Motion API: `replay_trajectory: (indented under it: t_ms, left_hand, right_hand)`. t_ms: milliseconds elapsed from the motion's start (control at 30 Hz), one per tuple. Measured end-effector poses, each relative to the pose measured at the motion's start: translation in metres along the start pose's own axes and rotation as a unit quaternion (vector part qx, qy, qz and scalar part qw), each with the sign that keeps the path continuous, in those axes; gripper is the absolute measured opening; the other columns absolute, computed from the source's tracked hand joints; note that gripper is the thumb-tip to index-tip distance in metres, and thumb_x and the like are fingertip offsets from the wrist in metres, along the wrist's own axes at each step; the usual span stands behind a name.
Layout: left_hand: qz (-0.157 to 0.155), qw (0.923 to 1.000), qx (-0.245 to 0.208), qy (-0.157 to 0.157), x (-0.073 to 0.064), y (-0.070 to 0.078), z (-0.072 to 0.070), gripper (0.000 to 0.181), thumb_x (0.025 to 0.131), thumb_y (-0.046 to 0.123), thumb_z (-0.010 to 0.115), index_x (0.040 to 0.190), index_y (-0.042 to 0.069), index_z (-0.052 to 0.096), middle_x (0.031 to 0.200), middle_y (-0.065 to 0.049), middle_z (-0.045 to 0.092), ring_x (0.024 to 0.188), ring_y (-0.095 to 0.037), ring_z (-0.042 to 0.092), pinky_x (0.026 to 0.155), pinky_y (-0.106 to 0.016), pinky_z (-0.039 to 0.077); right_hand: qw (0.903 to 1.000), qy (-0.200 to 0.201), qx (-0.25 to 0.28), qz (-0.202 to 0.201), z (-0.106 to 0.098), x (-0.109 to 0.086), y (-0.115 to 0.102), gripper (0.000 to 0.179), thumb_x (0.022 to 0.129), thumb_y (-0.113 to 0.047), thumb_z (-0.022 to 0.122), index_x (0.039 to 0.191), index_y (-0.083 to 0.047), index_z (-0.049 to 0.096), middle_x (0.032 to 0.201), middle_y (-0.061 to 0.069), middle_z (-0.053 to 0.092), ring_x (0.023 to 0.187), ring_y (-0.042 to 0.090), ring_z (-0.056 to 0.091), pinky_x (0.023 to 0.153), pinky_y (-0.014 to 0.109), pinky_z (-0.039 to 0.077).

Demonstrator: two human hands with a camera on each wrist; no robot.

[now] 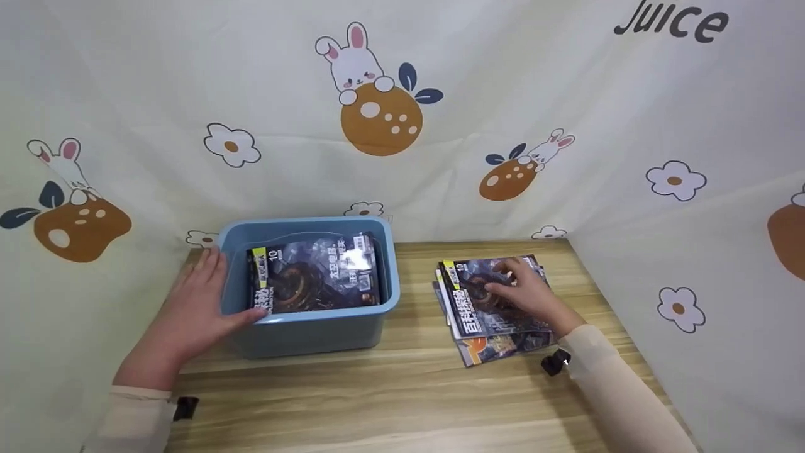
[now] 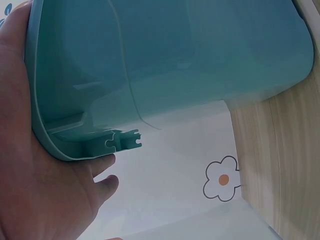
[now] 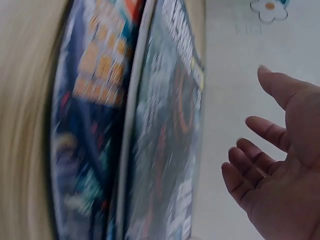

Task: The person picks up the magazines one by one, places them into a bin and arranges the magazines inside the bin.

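Plainly "百科探秘 10" magazine, bin, "Juice" cloth

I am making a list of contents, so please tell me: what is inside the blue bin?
Inside the blue bin lies a dark magazine, face up, with "10" on its cover. It covers what is beneath, so whether more lies there cannot be seen.

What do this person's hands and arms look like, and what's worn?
The left hand and right hand wear no gloves. The left sleeve and right sleeve are plain, pale cream, and a small black device shows by each wrist.
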State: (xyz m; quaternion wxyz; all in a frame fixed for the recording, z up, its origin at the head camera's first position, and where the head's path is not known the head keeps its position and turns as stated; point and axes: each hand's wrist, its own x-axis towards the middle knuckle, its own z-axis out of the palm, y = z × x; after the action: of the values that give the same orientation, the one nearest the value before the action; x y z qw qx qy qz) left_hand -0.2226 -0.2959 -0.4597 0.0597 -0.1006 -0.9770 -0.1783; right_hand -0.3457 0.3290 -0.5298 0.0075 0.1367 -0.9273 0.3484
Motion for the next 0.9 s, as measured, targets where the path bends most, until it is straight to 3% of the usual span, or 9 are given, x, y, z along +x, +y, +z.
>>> replay_trajectory:
  t_ms: [267, 567, 900]
  left_hand:
    - [-0.003, 1.0, -0.005, -0.006, 0.001, -0.001, 0.0, 0.133, 0.093, 0.078, 0.072, 0.169, -0.015, 0.014, 0.179, -0.037, 0.004, 0.167, -0.054, 0.002, 0.13, -0.076, 0.007]
    - [0.005, 1.0, -0.004, -0.002, 0.0, -0.001, 0.0, 0.133, 0.093, 0.08, 0.069, 0.168, -0.016, 0.015, 0.179, -0.037, 0.006, 0.167, -0.053, 0.002, 0.13, -0.076, 0.009]
    - [-0.002, 1.0, -0.007, -0.006, 0.0, 0.001, -0.001, 0.134, 0.093, 0.08, 0.069, 0.169, -0.015, 0.013, 0.179, -0.037, 0.005, 0.167, -0.054, 0.001, 0.129, -0.077, 0.008]
  right_hand:
    - [0.9992, 0.035, -0.005, 0.02, -0.016, -0.01, 0.039, 0.054, 0.097, -0.03, 0.089, 0.13, 0.006, 0.066, 0.129, 0.027, 0.06, 0.115, 0.043, 0.06, 0.101, 0.057, 0.05]
    - [0.9979, 0.048, -0.011, 0.043, -0.025, -0.016, 0.059, 0.059, 0.096, -0.031, 0.09, 0.134, 0.007, 0.066, 0.125, 0.03, 0.058, 0.113, 0.045, 0.06, 0.104, 0.058, 0.049]
    - [0.9967, 0.06, -0.003, 0.055, -0.032, -0.021, 0.071, 0.062, 0.095, -0.025, 0.092, 0.14, 0.006, 0.064, 0.124, 0.033, 0.056, 0.111, 0.047, 0.065, 0.089, 0.046, 0.054]
